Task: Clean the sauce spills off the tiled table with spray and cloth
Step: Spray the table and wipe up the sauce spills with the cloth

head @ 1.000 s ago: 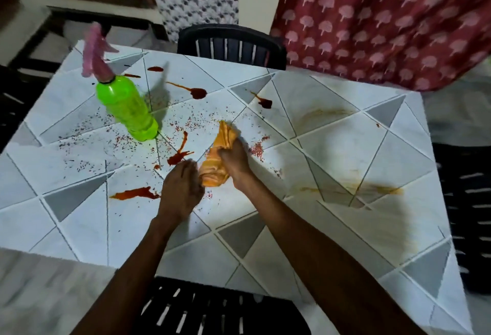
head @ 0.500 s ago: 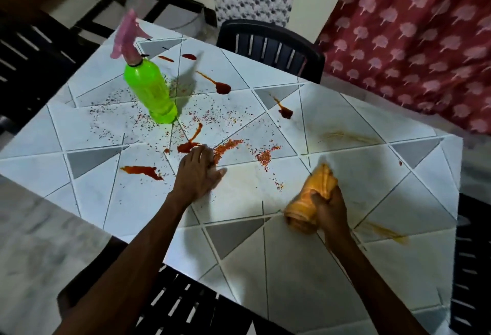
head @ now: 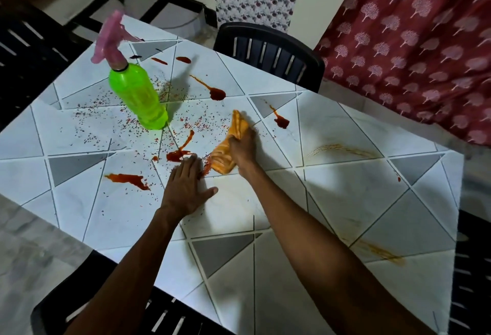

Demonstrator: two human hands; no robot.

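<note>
My right hand (head: pixel 243 146) grips a bunched orange cloth (head: pixel 228 146) and presses it on the white-and-grey tiled table (head: pixel 332 193), near the middle. My left hand (head: pixel 186 185) lies flat on the tiles just left of the cloth, fingers apart, holding nothing. Red sauce spills (head: pixel 127 179) lie left of that hand, with more blots (head: pixel 218 93) further back and fine red specks scattered between. A green spray bottle (head: pixel 138 96) with a pink trigger head stands upright at the back left. Faint brown smears (head: pixel 342 148) mark the right side.
Black plastic chairs stand around the table: one at the far side (head: pixel 268 52), one at the near edge (head: pixel 111 305), one on the left (head: pixel 29 50). A red patterned curtain (head: pixel 414 42) hangs at the right. The table's right edge (head: pixel 458 201) is near another dark chair.
My right hand has swept the cloth from the table's near right back up to the centre, beside the left hand. The left hand stayed flat in place; the view shifted.
</note>
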